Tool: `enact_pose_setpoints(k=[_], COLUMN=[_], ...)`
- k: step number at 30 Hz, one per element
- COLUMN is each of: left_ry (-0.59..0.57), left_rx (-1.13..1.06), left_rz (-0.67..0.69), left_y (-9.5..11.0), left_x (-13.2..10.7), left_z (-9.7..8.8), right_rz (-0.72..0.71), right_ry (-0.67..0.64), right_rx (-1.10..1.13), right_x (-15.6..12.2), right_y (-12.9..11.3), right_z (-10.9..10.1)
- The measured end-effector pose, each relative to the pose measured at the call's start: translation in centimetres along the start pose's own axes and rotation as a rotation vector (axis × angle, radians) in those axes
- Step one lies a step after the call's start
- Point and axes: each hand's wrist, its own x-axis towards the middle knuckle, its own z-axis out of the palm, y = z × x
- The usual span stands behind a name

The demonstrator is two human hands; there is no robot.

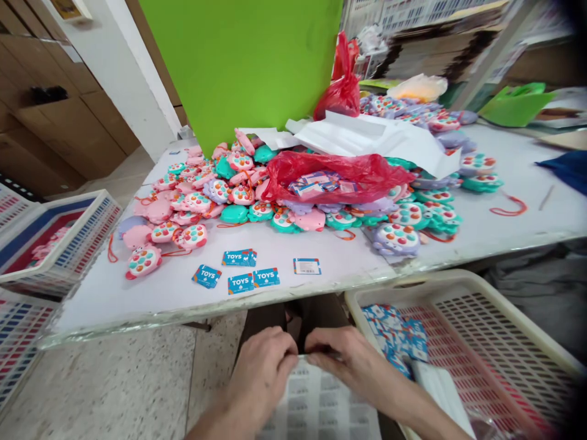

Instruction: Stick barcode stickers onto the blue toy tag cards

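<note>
In the head view, a white sheet of printed labels lies over my lap, its rows of labels blurred. My left hand pinches the sheet's upper edge between thumb and fingers. Close beside it, my right hand is closed on the same edge. On the table ahead are several blue cards marked TOYS. To their right lies one blue-edged card with a white barcode label.
Turtle-like toys in pink, green and purple are heaped across the table. A red plastic bag of small cards lies among them. A pale basket with blue cards stands at right, another basket at left. Behind rises a green panel.
</note>
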Motion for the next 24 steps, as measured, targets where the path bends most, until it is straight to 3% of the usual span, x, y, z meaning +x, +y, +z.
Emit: enact_pose_setpoints(k=[4, 15, 24], left_ry=[-0.047, -0.083, -0.106], left_rx=[-0.161, -0.174, -0.236], left_rz=[-0.044, 0.016, 0.033], left_y=[-0.5, 0.0, -0.9], left_x=[0.3, 1.5, 1.8], left_z=[-0.7, 0.5, 0.4], right_rz=[0.037, 0.014, 0.027], right_ry=[0.033, -0.001, 0.141], right_rx=[0.002, 0.003, 0.027], right_x=[-0.7, -0.7, -2.7], right_y=[0.9, 1.0, 4.4], right_z=[-0.8, -1.0, -1.2])
